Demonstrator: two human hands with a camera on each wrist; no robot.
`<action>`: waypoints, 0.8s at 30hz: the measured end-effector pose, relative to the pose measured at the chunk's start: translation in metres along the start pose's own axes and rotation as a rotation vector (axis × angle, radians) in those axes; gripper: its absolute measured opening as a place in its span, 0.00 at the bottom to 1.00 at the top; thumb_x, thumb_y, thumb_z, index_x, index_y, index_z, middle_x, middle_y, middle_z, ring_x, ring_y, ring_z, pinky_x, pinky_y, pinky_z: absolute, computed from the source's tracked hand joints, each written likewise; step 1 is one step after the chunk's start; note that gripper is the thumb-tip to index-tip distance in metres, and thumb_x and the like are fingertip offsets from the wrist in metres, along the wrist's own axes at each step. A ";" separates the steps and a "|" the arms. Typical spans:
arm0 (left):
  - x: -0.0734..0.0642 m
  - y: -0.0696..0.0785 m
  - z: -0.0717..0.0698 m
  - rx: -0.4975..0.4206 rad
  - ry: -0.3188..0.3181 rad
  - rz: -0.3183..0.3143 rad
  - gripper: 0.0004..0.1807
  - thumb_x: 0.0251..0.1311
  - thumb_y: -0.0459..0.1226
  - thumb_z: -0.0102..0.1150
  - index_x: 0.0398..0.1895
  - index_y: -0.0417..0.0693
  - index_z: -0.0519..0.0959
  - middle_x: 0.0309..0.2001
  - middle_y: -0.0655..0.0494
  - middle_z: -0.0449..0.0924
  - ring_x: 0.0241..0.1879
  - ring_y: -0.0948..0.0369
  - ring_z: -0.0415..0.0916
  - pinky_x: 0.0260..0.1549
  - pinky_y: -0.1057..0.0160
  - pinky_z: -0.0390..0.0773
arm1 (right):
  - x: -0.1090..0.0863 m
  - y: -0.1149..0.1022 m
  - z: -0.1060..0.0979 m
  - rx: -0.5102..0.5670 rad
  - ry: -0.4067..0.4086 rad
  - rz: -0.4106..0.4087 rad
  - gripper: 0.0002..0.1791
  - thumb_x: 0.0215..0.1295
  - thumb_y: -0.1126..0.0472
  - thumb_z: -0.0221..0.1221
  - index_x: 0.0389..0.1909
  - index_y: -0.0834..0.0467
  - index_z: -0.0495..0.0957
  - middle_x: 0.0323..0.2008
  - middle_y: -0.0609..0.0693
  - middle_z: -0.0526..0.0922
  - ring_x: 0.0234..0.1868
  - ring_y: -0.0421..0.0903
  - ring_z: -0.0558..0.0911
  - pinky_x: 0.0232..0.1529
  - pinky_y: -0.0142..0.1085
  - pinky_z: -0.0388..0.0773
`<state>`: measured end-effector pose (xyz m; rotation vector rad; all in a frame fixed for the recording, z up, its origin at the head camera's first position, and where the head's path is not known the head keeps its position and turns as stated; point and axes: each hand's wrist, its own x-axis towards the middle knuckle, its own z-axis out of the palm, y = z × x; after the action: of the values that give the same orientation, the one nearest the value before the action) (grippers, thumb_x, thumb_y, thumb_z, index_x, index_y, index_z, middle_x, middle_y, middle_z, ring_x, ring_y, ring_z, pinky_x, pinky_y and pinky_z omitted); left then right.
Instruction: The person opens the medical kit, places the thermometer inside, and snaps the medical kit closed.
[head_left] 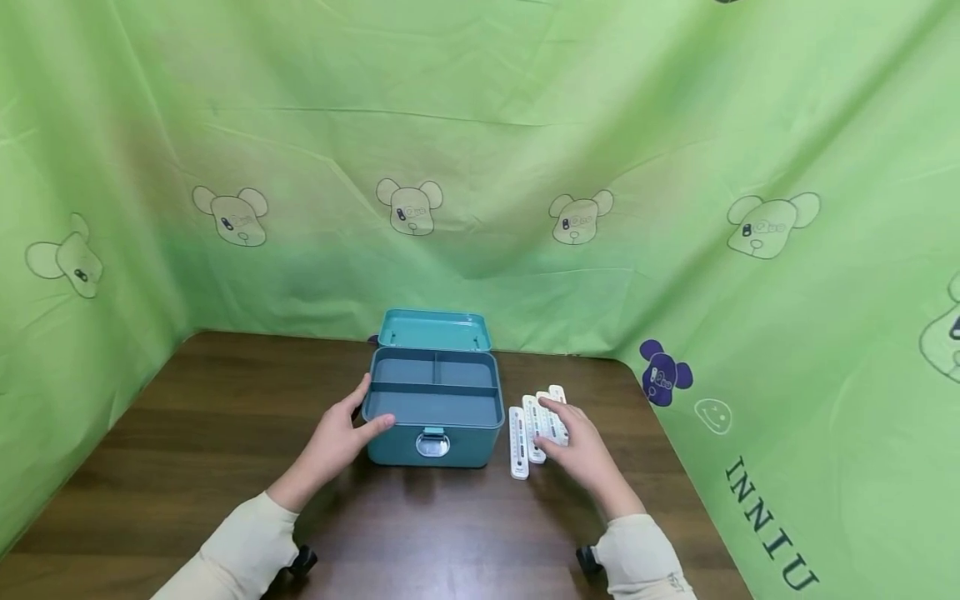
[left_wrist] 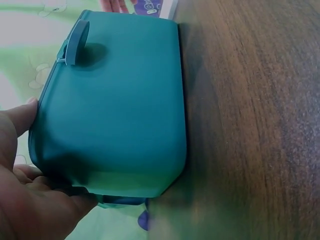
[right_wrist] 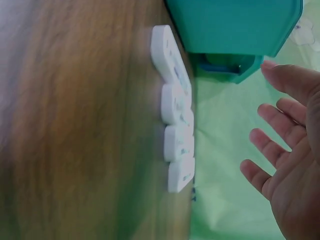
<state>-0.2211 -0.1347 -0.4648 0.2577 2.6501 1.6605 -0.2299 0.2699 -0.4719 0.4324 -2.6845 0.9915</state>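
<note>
While the cream sleeves reach in over the near part of the tabletop, I find the two hands engaged differently. The left hand holds the near left corner of a teal storage box, thumb at the front rim and fingers along the left wall; I take that as steadying it. The right hand is wide and loose, gripping nothing, above four white strip thermometers. These lie side by side just right of the box, between it and the tabletop's right edge, probably so that one hand can reach them while the other minds the box. The box stands upright near the middle of the far edge, latch facing me, and its lid is swung back, leaving the divided tray accessible. Beyond the far edge hangs a green printed cloth.

From the head camera I could think the right fingers touch the strips; the right wrist view shows them apart. The left wrist view gives me the fingers against the box wall and the latch in profile, but only the head view shows me the tray's three compartments.
</note>
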 end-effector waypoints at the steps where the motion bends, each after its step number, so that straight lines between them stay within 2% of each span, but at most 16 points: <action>1: 0.000 0.000 0.000 -0.002 -0.002 -0.006 0.53 0.65 0.55 0.67 0.83 0.48 0.47 0.81 0.45 0.51 0.80 0.44 0.48 0.74 0.39 0.58 | -0.002 0.002 0.000 -0.010 0.000 0.010 0.36 0.57 0.66 0.73 0.68 0.60 0.74 0.65 0.64 0.77 0.68 0.65 0.71 0.70 0.62 0.66; 12: -0.003 0.002 -0.001 0.000 -0.007 -0.022 0.53 0.66 0.55 0.65 0.84 0.49 0.46 0.81 0.44 0.51 0.80 0.43 0.47 0.74 0.38 0.57 | -0.014 0.030 0.000 -0.098 0.014 0.077 0.40 0.55 0.65 0.74 0.71 0.63 0.71 0.68 0.65 0.74 0.70 0.67 0.69 0.70 0.64 0.62; 18: -0.003 0.006 -0.001 0.009 -0.014 -0.030 0.52 0.67 0.54 0.65 0.84 0.47 0.46 0.81 0.42 0.51 0.80 0.42 0.47 0.74 0.38 0.56 | -0.016 0.037 0.000 -0.142 -0.004 0.188 0.41 0.57 0.63 0.73 0.71 0.64 0.69 0.69 0.67 0.73 0.71 0.67 0.66 0.70 0.66 0.58; 24: -0.004 0.007 -0.002 0.014 -0.012 -0.033 0.52 0.67 0.54 0.65 0.84 0.49 0.46 0.81 0.42 0.51 0.80 0.42 0.47 0.74 0.38 0.56 | -0.016 0.041 -0.001 -0.191 -0.046 0.262 0.42 0.57 0.62 0.72 0.73 0.64 0.67 0.70 0.68 0.71 0.72 0.68 0.65 0.66 0.66 0.60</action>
<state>-0.2163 -0.1339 -0.4582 0.2225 2.6431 1.6267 -0.2295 0.3027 -0.5006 0.0666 -2.8964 0.7835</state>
